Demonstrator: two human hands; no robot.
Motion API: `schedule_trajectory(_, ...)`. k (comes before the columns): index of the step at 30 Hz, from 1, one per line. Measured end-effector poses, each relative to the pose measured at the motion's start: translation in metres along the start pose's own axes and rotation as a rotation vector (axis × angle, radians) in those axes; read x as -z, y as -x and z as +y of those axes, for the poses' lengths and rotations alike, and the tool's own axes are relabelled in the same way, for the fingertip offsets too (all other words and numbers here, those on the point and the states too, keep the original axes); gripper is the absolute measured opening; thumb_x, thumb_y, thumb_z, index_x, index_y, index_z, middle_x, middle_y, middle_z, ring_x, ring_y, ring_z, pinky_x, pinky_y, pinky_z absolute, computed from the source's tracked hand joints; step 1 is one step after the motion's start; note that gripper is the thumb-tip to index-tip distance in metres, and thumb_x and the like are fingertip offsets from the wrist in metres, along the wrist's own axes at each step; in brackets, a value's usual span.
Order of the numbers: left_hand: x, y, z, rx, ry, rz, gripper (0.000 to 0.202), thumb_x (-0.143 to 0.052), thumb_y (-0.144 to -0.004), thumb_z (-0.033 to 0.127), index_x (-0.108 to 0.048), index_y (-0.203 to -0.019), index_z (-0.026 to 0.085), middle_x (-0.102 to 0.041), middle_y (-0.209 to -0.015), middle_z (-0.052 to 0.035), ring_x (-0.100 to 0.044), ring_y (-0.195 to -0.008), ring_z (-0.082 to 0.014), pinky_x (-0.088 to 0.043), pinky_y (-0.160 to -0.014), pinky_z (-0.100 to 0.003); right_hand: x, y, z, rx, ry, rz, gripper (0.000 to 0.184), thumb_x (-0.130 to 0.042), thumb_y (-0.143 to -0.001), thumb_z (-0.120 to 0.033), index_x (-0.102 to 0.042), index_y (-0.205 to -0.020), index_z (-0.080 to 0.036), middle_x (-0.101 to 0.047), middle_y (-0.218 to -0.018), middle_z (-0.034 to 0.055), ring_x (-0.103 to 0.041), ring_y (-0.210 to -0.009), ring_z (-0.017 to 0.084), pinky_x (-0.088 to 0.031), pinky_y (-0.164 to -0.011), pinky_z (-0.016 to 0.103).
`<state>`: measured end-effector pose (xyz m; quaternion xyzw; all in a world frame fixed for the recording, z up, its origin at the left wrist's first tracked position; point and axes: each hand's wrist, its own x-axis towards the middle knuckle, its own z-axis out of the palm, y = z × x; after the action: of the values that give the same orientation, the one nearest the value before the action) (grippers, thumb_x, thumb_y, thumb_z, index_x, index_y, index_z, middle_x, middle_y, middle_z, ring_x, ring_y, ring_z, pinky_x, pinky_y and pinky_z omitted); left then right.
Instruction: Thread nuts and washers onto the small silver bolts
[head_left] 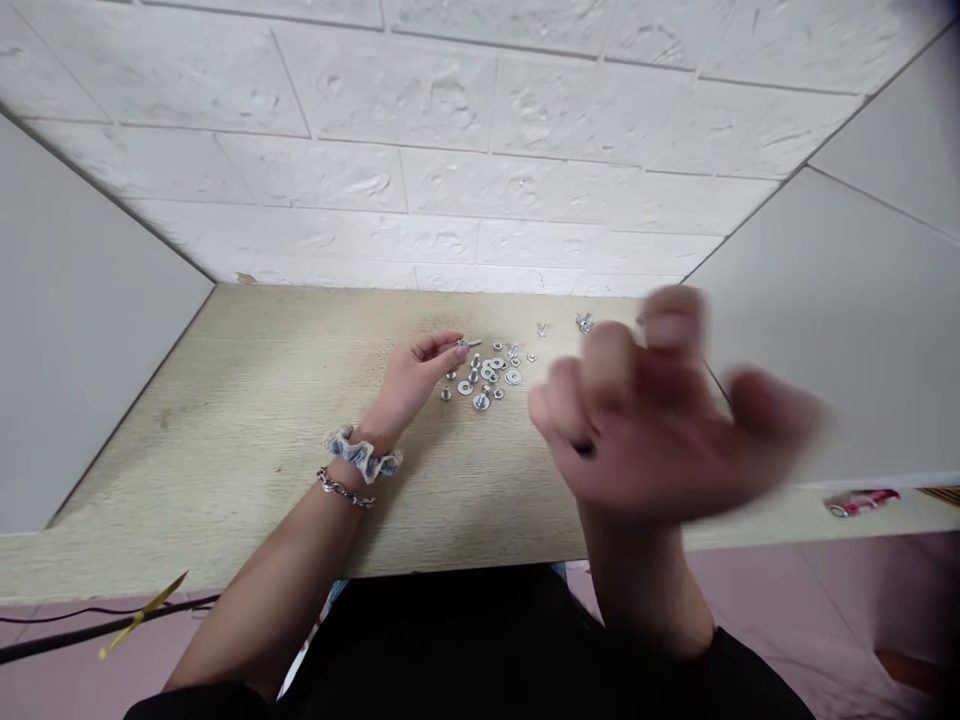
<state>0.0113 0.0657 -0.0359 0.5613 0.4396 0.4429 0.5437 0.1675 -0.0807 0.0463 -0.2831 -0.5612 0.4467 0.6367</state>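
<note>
My left hand (420, 375) is over the tabletop, thumb and fingers pinched on a small silver bolt (471, 343) whose shaft points right. Just right of and below these fingertips lies a loose group of metal hardware: flat washers (513, 377), nuts (498, 346) and bolts (481, 401). My right hand (652, 420) is raised close to the camera, right of the hardware and smeared by motion. Its thumb sticks out to the right and the other fingers look bent. Whether anything is in it cannot be made out.
Small metal pieces (584, 322) lie farther back on the right, with another little piece (542, 328) beside them. A white brick-patterned wall (450, 180) closes off the back; grey panels (82, 330) stand at both sides. A red can (861, 502) lies beyond the right panel.
</note>
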Motion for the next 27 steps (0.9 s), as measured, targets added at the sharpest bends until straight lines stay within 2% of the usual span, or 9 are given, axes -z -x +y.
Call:
schedule_trajectory(1, 0.001, -0.001, 0.0, -0.001, 0.006, 0.008, 0.033, -0.071, -0.069, 0.034, -0.069, -0.096, 0.014, -0.069, -0.079, -0.0037, -0.06, -0.07, -0.0129, -0.048, -0.069, -0.027, 0.0, -0.031, 0.019, 0.025, -0.081, 0.03, 0.022, -0.035, -0.085, -0.044, -0.046, -0.081, -0.026, -0.041, -0.054, -0.004, -0.036, -0.044, 0.011, -0.03, -0.043, 0.026)
schedule_trajectory(3, 0.002, -0.002, -0.002, -0.004, 0.016, 0.022, 0.034, -0.073, -0.067, 0.033, -0.069, -0.096, 0.014, -0.069, -0.079, -0.0033, -0.059, -0.07, -0.0126, -0.048, -0.069, -0.026, 0.002, -0.078, 0.059, -0.156, 0.01, 0.093, 0.022, -0.044, -0.083, -0.04, -0.043, -0.069, -0.022, -0.036, -0.05, -0.0056, -0.03, -0.042, 0.008, -0.025, -0.042, 0.024)
schedule_trajectory(4, 0.002, -0.003, -0.003, -0.005, 0.025, 0.028, 0.035, -0.073, -0.067, 0.032, -0.069, -0.096, 0.015, -0.069, -0.08, -0.0034, -0.06, -0.07, -0.0126, -0.048, -0.07, -0.026, 0.005, -0.09, 0.077, -0.265, 0.085, 0.101, 0.025, -0.048, -0.081, -0.039, -0.041, -0.064, -0.021, -0.033, -0.048, -0.0063, -0.028, -0.042, 0.007, -0.022, -0.042, 0.023)
schedule_trajectory(6, 0.002, -0.003, -0.004, -0.003, 0.055, 0.015, 0.036, -0.074, -0.066, 0.031, -0.069, -0.097, 0.015, -0.07, -0.084, -0.0043, -0.061, -0.074, -0.0134, -0.048, -0.073, -0.027, 0.011, -0.098, 0.104, -0.376, 0.294, 0.148, 0.036, -0.046, -0.082, -0.045, -0.04, -0.057, -0.02, -0.031, -0.046, -0.0061, -0.029, -0.043, 0.007, -0.022, -0.044, 0.024)
schedule_trajectory(8, 0.002, -0.003, -0.003, -0.005, 0.08, -0.015, 0.036, -0.074, -0.065, 0.03, -0.069, -0.098, 0.015, -0.071, -0.088, -0.0052, -0.062, -0.078, -0.0147, -0.049, -0.076, -0.029, 0.015, -0.091, 0.12, -0.362, 0.507, 0.157, 0.044, -0.045, -0.082, -0.052, -0.04, -0.053, -0.019, -0.036, -0.048, -0.0041, -0.034, -0.048, 0.008, -0.024, -0.047, 0.024)
schedule_trajectory(12, -0.001, 0.0, 0.003, -0.019, 0.06, -0.049, 0.03, -0.074, -0.066, 0.03, -0.071, -0.094, 0.016, -0.071, -0.091, -0.0059, -0.063, -0.084, -0.0173, -0.048, -0.081, -0.031, 0.016, -0.079, 0.129, -0.375, 0.693, 0.135, 0.05, -0.043, -0.081, -0.058, -0.041, -0.051, -0.018, -0.037, -0.047, -0.0035, -0.037, -0.05, 0.009, -0.023, -0.049, 0.025)
schedule_trajectory(16, -0.005, 0.001, 0.002, -0.022, 0.062, -0.031, 0.025, -0.072, -0.068, 0.03, -0.072, -0.089, 0.016, -0.072, -0.089, -0.0054, -0.063, -0.085, -0.0175, -0.048, -0.079, -0.029, 0.014, -0.084, 0.134, -0.427, 0.565, 0.18, 0.041, -0.046, -0.081, -0.049, -0.038, -0.054, -0.019, -0.034, -0.048, -0.0055, -0.034, -0.049, 0.008, -0.023, -0.048, 0.024)
schedule_trajectory(20, -0.008, 0.0, -0.005, -0.021, 0.061, -0.063, 0.027, -0.072, -0.069, 0.03, -0.07, -0.091, 0.016, -0.071, -0.086, -0.0049, -0.064, -0.079, -0.0157, -0.049, -0.073, -0.027, 0.017, -0.085, 0.139, -0.46, 0.454, 0.196, 0.034, -0.049, -0.079, -0.042, -0.039, -0.056, -0.02, -0.035, -0.048, -0.0063, -0.033, -0.047, 0.008, -0.026, -0.047, 0.023)
schedule_trajectory(27, -0.009, 0.001, -0.007, -0.025, 0.065, -0.051, 0.036, -0.073, -0.066, 0.031, -0.066, -0.097, 0.015, -0.068, -0.076, -0.0033, -0.062, -0.069, -0.0134, -0.048, -0.06, -0.024, 0.011, -0.073, 0.134, -0.289, 0.509, 0.214, 0.04, -0.044, -0.084, -0.05, -0.04, -0.058, -0.02, -0.04, -0.052, -0.0043, -0.04, -0.054, 0.01, -0.031, -0.051, 0.023)
